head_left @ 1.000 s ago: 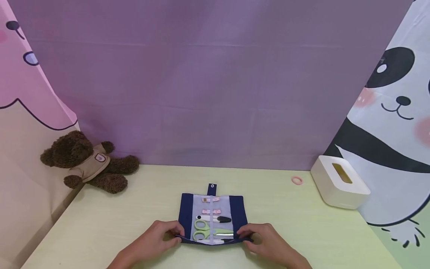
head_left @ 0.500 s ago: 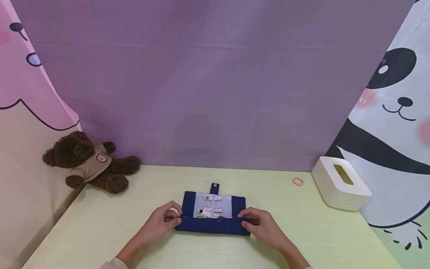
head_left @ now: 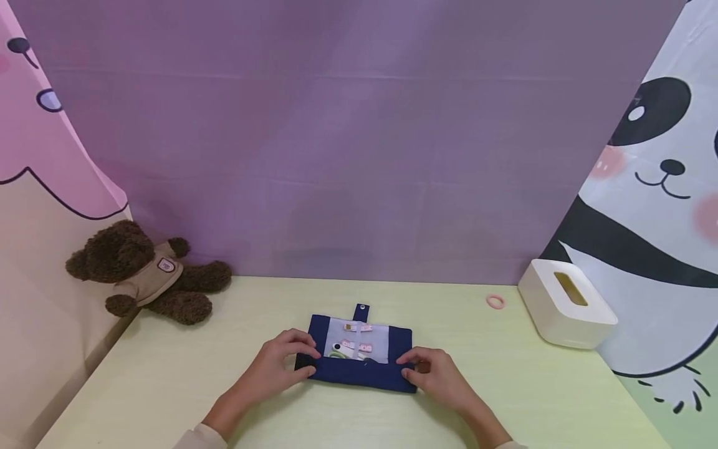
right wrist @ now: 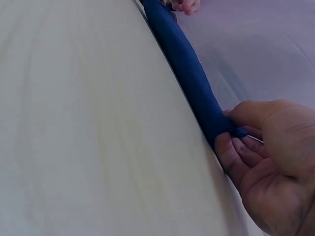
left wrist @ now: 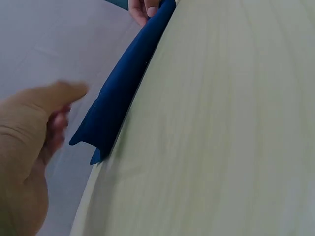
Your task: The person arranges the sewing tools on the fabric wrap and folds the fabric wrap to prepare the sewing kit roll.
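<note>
A navy fabric tool case (head_left: 359,374) lies on the table with its near edge folded up over the lower part. Above the fold its pale lining shows, with two small pink tools (head_left: 357,346) behind a strap, a white tool, and part of a green scissors handle (head_left: 337,355). My left hand (head_left: 286,358) is at the case's left end, thumb and fingers spread; in the left wrist view it stands apart from the case (left wrist: 123,83) and is blurred. My right hand (head_left: 434,374) pinches the folded right end, thumb and fingertips on the cloth (right wrist: 192,78).
A snap tab (head_left: 361,312) sticks out from the case's far edge. Back left lies a brown teddy bear (head_left: 148,274). A pink ring (head_left: 495,302) and a white tissue box (head_left: 566,305) are at the back right. A purple cloth (head_left: 359,156) hangs behind the table (head_left: 269,299).
The case's near edge has been folded up and away, covering most of the scissors. Since then my left hand has let go and moved inward and forward; the right keeps its hold.
</note>
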The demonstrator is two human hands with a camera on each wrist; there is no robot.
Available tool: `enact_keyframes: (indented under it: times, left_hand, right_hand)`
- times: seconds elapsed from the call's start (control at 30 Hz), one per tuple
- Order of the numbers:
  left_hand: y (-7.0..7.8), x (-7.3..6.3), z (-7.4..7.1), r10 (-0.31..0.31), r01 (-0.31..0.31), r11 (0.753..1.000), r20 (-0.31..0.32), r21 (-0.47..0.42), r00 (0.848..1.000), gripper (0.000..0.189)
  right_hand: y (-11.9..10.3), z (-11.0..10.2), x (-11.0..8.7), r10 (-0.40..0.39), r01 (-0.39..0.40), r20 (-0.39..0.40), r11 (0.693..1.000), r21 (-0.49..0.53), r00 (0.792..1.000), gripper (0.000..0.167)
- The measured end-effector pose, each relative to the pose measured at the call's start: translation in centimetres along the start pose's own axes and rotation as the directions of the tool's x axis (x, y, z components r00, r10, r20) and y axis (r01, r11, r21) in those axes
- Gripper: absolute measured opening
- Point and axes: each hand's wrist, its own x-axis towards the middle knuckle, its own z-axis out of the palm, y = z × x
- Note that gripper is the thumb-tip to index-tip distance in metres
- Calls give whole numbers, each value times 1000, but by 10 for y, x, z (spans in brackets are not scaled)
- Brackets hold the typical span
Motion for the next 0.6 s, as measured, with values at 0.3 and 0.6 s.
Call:
enact_keyframes:
  times: [0.3,0.6]
  left_hand:
    - [-7,-2,7,-13,11,1000,188,14,982,35]
    - [-12,3,14,31,-30,1000,161,-7,986,28]
  right_hand:
    - [0,1,0,28,-29,20,999,31,999,15]
    - [-4,-4,-4,-8,8,41,1000,2,999,17]
